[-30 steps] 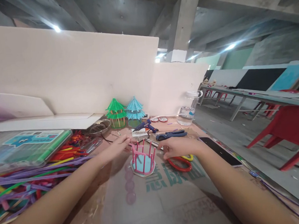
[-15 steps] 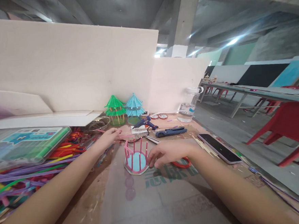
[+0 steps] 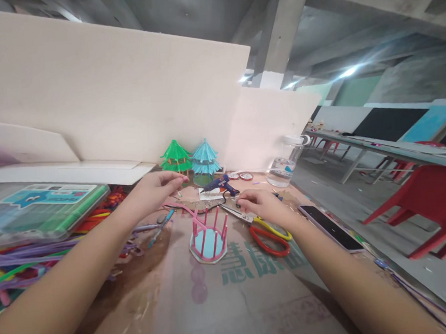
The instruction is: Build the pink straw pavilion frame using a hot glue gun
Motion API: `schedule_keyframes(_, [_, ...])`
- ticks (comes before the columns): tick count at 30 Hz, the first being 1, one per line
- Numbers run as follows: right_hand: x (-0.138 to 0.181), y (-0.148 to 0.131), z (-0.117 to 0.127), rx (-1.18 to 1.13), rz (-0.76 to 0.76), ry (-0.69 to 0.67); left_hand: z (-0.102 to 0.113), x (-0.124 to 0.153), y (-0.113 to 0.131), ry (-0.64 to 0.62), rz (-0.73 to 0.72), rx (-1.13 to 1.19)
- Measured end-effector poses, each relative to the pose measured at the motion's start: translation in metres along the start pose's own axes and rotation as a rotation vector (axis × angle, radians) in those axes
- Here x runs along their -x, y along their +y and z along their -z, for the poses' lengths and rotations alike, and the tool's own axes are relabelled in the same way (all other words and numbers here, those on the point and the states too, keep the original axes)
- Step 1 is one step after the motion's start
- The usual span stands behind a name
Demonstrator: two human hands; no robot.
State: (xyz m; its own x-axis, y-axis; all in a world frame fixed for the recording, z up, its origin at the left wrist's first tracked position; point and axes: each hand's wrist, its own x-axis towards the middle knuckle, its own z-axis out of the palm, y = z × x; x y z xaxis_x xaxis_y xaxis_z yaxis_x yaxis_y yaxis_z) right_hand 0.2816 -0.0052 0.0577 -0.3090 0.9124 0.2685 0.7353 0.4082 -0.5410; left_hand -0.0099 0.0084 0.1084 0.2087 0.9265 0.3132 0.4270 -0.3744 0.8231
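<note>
My left hand point(image 3: 159, 189) is raised left of centre, fingers stretched out to the right in front of the green tiered paper tower point(image 3: 175, 155); I see nothing held in it. Over the scissors' point(image 3: 269, 240) blades and pivot, my right hand point(image 3: 259, 203) has loosely bent fingers, with nothing visible in them. Its fingertips are near the handle of the blue hot glue gun point(image 3: 220, 185). Below and between my hands stands a small round frame of pink posts on a light blue base point(image 3: 210, 241). A pink strip point(image 3: 185, 209) runs from its top to the left.
A blue tiered tower point(image 3: 205, 158) stands beside the green one. Left are a plastic case point(image 3: 54, 209) and many coloured pipe cleaners point(image 3: 31, 264). A pen point(image 3: 161, 228) lies nearby. Right are a water bottle point(image 3: 286, 162) and a phone point(image 3: 330, 228). White boards point(image 3: 107, 93) rise behind.
My right hand has moved up and away from the pink frame, uncovering the scissors. My left hand has lifted up, uncovering the pen. The view has shifted slightly.
</note>
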Motion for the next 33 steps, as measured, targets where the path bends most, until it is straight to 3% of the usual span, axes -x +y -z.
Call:
schedule_keyframes(7, [-0.029,0.006,0.000,0.127,-0.170,0.018,-0.003,0.014,0.018,-0.215,-0.018,0.127])
schedule_keyframes(13, [-0.071,0.034,-0.018,0.052,-0.313,0.050,-0.001,0.016,0.017,-0.234,-0.070,-0.056])
schedule_keyframes(17, [-0.086,0.037,-0.029,0.024,-0.346,0.060,-0.001,0.017,0.019,-0.231,-0.049,-0.159])
schedule_keyframes(26, [-0.088,0.028,-0.043,-0.017,-0.376,0.060,0.003,0.014,0.012,-0.234,-0.065,-0.164])
schedule_keyframes(33, [-0.070,0.015,-0.018,-0.236,-0.305,0.161,0.000,0.012,0.010,-0.249,-0.059,-0.164])
